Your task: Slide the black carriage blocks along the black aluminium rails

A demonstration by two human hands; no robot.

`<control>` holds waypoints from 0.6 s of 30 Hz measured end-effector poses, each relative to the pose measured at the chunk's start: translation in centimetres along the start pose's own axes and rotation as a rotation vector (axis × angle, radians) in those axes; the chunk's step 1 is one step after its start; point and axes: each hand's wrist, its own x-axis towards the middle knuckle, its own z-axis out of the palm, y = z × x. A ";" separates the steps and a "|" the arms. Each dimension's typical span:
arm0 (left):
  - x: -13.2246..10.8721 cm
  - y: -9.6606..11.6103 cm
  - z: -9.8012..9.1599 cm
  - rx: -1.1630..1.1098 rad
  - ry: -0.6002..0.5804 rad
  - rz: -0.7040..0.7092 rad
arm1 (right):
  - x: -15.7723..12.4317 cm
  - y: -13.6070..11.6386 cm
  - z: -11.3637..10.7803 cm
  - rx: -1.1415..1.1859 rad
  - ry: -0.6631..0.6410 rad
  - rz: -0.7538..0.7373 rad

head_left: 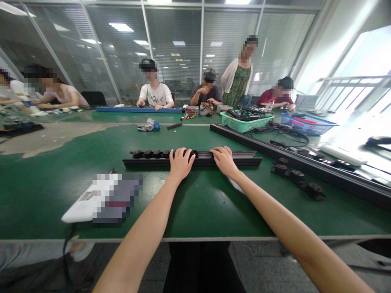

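Both my hands rest on a black aluminium extrusion rail (220, 162) lying crosswise on the green bench mat (61, 203). My left hand (181, 164) curls over the rail beside a row of several small black terminal blocks (149, 154), and its fingertips reach the block nearest it. My right hand (224, 160) grips the rail's top a little further right. Several loose black blocks (295, 177) lie to the right, next to a second long black rail (290, 158).
A white object with a blurred cover (102, 199) lies left of my arms, and the bench's near edge (195, 239) runs below. Further off stand a green basket of cables (246, 121) and a blue basket (305, 123). Several people sit across the bench.
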 end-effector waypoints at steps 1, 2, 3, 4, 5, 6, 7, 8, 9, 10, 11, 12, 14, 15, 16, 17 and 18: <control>0.0 0.0 0.0 0.002 -0.001 -0.002 | 0.0 0.0 0.0 0.000 0.000 0.002; 0.0 0.0 0.0 0.004 -0.003 -0.003 | 0.0 0.0 -0.1 0.001 0.001 0.003; 0.0 0.1 -0.1 0.006 -0.006 -0.005 | 0.0 0.0 -0.1 0.002 0.002 0.003; 0.0 0.1 -0.1 0.006 -0.010 -0.006 | 0.0 0.0 -0.1 0.004 0.003 0.002; 0.0 0.1 -0.1 0.004 -0.011 -0.006 | 0.0 0.0 -0.1 0.006 0.004 0.001; 0.0 0.1 -0.1 0.002 -0.011 -0.006 | 0.0 0.0 -0.2 0.007 0.005 -0.001; 0.0 0.1 -0.1 0.000 -0.010 -0.007 | 0.0 0.0 -0.2 0.007 0.007 -0.003; 0.0 0.1 -0.1 -0.001 -0.009 -0.008 | 0.0 0.0 -0.2 0.007 0.009 -0.004; 0.0 0.1 -0.1 -0.002 -0.008 -0.008 | 0.0 0.0 -0.2 0.004 0.010 -0.003; 0.0 0.1 -0.1 -0.002 -0.007 -0.008 | 0.0 0.0 -0.2 0.002 0.011 -0.002; 0.0 0.1 -0.1 -0.002 -0.006 -0.007 | 0.0 0.0 -0.2 0.000 0.012 -0.001; 0.0 0.0 0.0 -0.003 -0.005 -0.006 | 0.0 0.1 -0.2 -0.002 0.013 0.000; 0.0 0.0 0.0 -0.007 -0.002 -0.005 | 0.0 0.1 -0.2 -0.001 0.016 0.000; 0.0 0.0 0.0 -0.008 -0.001 -0.005 | 0.0 0.2 -0.2 0.000 0.016 -0.001; 0.0 0.0 0.0 -0.008 0.000 -0.004 | 0.0 0.2 -0.2 0.001 0.016 -0.003; 0.0 0.0 0.0 -0.007 -0.001 -0.003 | 0.0 0.2 -0.2 0.002 0.015 -0.003; 0.0 0.0 0.0 -0.003 -0.003 -0.003 | 0.0 0.3 -0.2 0.003 0.013 -0.003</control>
